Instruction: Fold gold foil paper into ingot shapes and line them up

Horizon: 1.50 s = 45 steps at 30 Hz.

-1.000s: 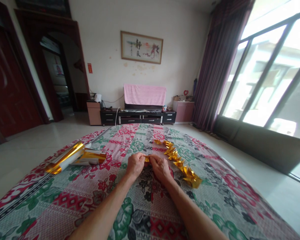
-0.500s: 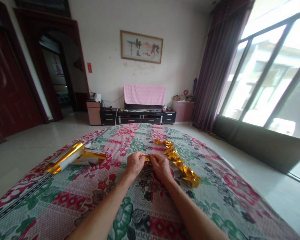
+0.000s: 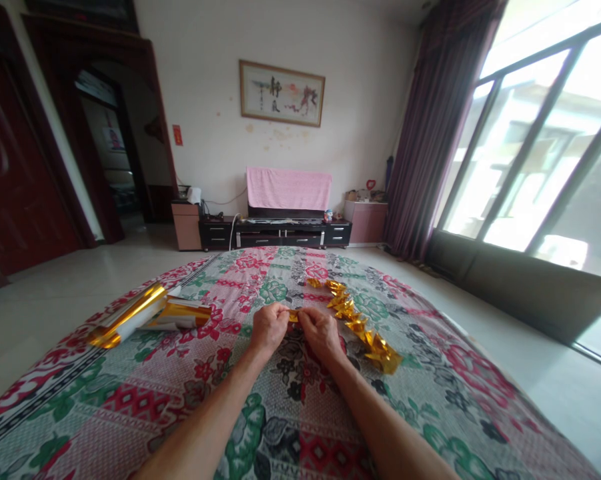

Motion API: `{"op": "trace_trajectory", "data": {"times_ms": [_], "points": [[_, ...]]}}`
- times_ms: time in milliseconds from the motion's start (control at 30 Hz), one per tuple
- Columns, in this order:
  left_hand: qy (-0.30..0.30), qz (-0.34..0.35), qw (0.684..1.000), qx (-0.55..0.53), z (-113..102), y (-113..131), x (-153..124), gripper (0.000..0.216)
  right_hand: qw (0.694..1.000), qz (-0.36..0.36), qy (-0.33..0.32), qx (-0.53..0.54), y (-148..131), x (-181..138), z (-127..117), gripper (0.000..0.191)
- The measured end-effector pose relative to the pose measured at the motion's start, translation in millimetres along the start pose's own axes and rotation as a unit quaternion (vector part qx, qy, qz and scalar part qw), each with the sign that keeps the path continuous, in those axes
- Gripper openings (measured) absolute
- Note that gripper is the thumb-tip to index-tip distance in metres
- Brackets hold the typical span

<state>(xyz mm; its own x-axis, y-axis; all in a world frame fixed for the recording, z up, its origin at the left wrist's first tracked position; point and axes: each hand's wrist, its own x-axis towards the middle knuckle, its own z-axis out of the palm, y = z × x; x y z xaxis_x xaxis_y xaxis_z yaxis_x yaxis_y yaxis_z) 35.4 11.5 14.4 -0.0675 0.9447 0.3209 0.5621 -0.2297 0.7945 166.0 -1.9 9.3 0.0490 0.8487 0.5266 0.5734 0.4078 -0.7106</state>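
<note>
My left hand (image 3: 269,328) and my right hand (image 3: 321,331) meet over a floral cloth (image 3: 290,413), fingers pinched together. Between the fingertips shows a small piece of gold foil paper (image 3: 293,316); both hands grip it. A row of several folded gold foil pieces (image 3: 360,327) lies just to the right of my right hand, running away toward the far side of the cloth.
A stack of gold foil sheets (image 3: 145,315) lies on the cloth to the left. Beyond the cloth is tiled floor, a low dark TV cabinet (image 3: 280,233) draped with a pink towel, a doorway at left, and large windows with curtains at right.
The hands stay together on the gold piece with only slight finger shifts. The view has drifted a little to the right.
</note>
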Motion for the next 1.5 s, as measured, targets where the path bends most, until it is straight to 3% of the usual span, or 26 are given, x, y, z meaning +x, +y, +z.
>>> {"op": "trace_trajectory", "data": {"times_ms": [467,833,1167,1500], "points": [[-0.017,-0.002,1.0,0.007,-6,1,1,0.023,1.0,0.001,-0.018,0.015,-1,0,-2,0.03],[-0.082,-0.148,0.97,-0.174,-11,-4,9,0.029,0.994,0.04,-0.031,0.101,8,0,4,0.032],[-0.073,-0.15,0.971,-0.173,-14,-6,7,0.028,0.992,0.034,-0.025,0.119,2,-1,0,0.03],[-0.061,-0.16,0.969,-0.179,-14,-3,7,0.03,0.998,0.004,-0.016,0.053,0,-1,0,0.029]]}}
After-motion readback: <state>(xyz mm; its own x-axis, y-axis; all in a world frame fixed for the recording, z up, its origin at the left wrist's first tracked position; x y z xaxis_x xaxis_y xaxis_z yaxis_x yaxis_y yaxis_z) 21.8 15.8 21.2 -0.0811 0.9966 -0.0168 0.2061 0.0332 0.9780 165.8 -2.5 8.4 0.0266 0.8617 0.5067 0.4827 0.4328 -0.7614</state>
